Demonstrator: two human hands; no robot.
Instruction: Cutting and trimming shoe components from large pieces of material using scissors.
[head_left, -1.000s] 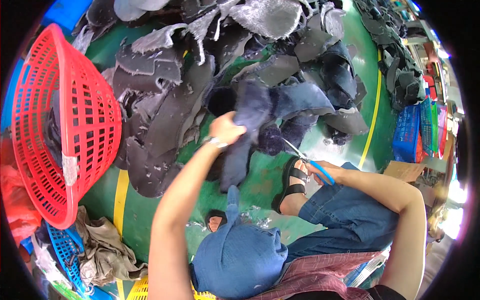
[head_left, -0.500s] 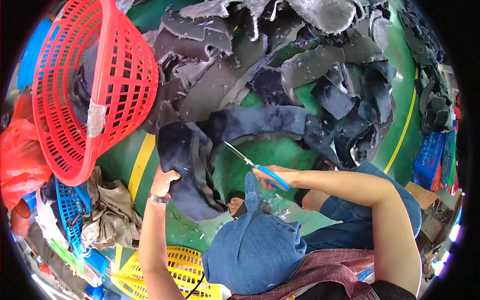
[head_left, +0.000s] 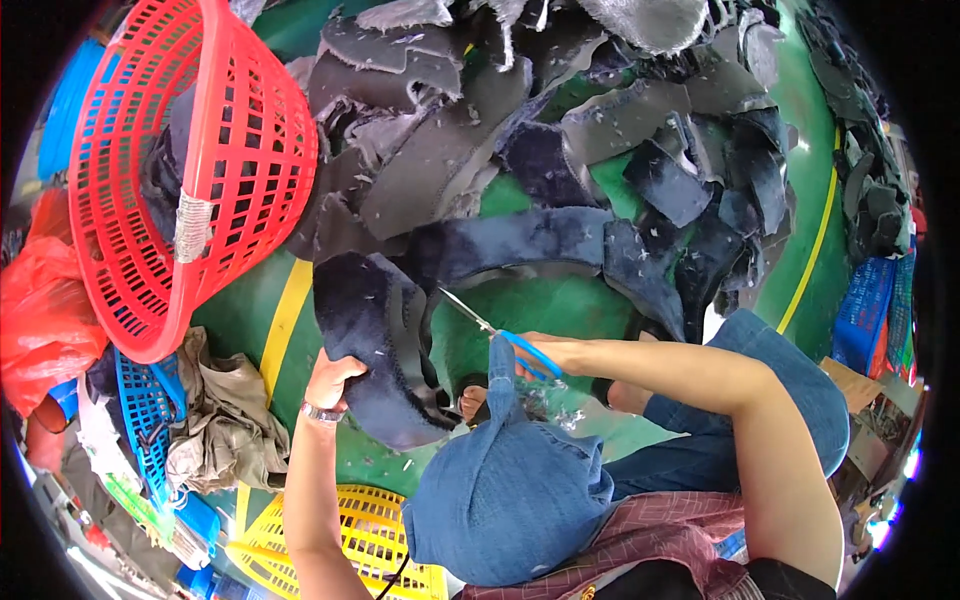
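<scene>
My left hand [head_left: 332,383] is closed on the lower left edge of a thick strip of dark navy plush material [head_left: 350,310], the thumb lying on top. The strip curves down, and its folded layers show along the inner edge. In my right hand [head_left: 552,352] is a pair of scissors [head_left: 472,312] with blue handles; its slim metal blades point up and left, close to the strip's inner edge. Whether the blades touch the material I cannot tell. A curved navy strip [head_left: 520,240] lies just beyond the scissors, close to the held strip.
Grey and navy offcuts [head_left: 440,150] are heaped across the green floor [head_left: 530,300]. A red openwork basket [head_left: 250,150] leans at the left, near a red plastic bag [head_left: 45,320] and a crumpled tan cloth [head_left: 225,420]. A yellow basket [head_left: 370,520] sits beside my left forearm. My denim-covered knees are below.
The scissors and my right hand have moved slightly left. My left hand has shifted a little to the right and down, still gripping the strip.
</scene>
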